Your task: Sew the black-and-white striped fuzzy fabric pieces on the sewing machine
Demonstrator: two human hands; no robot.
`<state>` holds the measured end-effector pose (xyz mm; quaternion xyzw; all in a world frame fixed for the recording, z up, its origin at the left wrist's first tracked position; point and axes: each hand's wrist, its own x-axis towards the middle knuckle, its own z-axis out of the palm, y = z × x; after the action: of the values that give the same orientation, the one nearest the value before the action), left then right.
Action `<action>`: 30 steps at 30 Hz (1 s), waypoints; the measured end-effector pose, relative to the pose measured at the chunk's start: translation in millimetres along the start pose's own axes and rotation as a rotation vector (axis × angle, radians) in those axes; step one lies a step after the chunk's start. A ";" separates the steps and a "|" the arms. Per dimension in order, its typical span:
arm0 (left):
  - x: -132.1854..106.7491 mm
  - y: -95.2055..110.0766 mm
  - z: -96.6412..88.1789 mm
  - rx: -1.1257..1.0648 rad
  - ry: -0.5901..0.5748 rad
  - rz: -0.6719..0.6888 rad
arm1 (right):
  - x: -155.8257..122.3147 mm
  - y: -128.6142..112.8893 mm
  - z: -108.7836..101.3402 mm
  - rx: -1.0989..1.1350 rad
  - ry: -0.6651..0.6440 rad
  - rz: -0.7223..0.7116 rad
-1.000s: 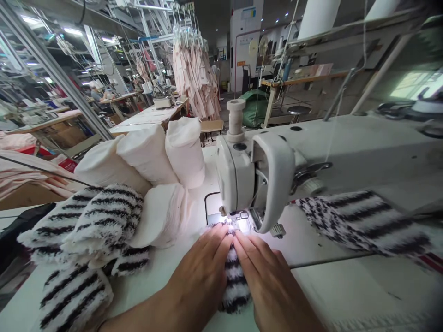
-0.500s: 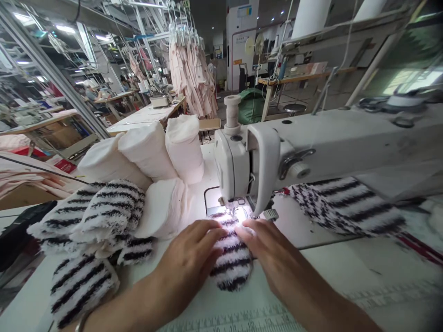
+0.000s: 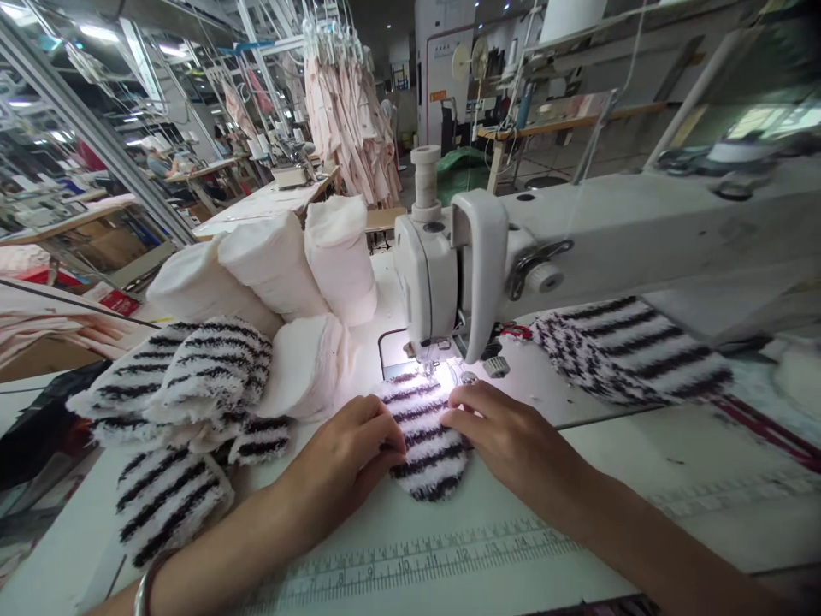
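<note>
A fluffy black-and-white striped fabric piece (image 3: 428, 449), rounded at its near end, lies flat with its far end under the needle area of a white sewing machine (image 3: 436, 274). My left hand (image 3: 356, 445) has curled fingers and thumb closed on the piece's left edge. On the opposite edge, my right hand (image 3: 504, 428) pinches the fabric between thumb and forefinger. The machine's lamp lights the needle plate brightly; the needle tip is hard to make out.
Striped pieces (image 3: 192, 376) pile up at the left, beside a stack of white pads (image 3: 301, 364) and several white rolled bundles (image 3: 339, 257). More striped pieces (image 3: 632, 351) lie under the machine arm. A ruler scale (image 3: 410, 565) runs along the table's front.
Both hands have gone from lying over the fabric to gripping its side edges, showing more of its surface. The camera view has shifted slightly; the fabric's far end is still at the needle.
</note>
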<state>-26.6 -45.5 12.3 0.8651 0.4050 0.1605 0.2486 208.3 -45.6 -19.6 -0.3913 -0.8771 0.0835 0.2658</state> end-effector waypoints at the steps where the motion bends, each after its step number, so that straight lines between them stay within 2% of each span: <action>1: 0.2 0.6 -1.0 0.008 -0.015 -0.005 | -1.6 -1.7 -2.1 0.002 -0.009 0.000; 4: 0.9 4.1 -4.6 0.053 -0.023 -0.015 | -10.1 -11.6 -6.9 0.017 -0.007 -0.001; 7: 3.4 11.4 -6.5 0.063 0.014 0.029 | -25.1 -28.1 -4.7 -0.036 0.096 -0.004; 9: 6.6 16.2 -5.5 0.056 0.014 0.109 | -36.9 -40.5 1.9 -0.151 0.148 -0.013; 12: 11.2 19.8 -2.6 0.110 -0.032 0.250 | -50.6 -55.9 16.4 -0.328 0.146 -0.009; 15: 11.7 19.0 -2.9 0.162 -0.076 0.297 | -55.2 -64.0 29.9 -0.430 0.168 0.034; 21: 10.6 8.9 -9.9 0.129 -0.143 0.259 | -43.8 -64.6 38.0 -0.447 0.247 0.094; 30: 30.5 -12.1 -11.5 0.152 -0.100 0.264 | -13.8 -47.9 27.1 -0.408 0.256 0.084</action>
<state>-20.7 -11.6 17.3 0.9341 0.2858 0.1175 0.1790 170.8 -86.6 -31.0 -0.4804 -0.8179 -0.1346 0.2865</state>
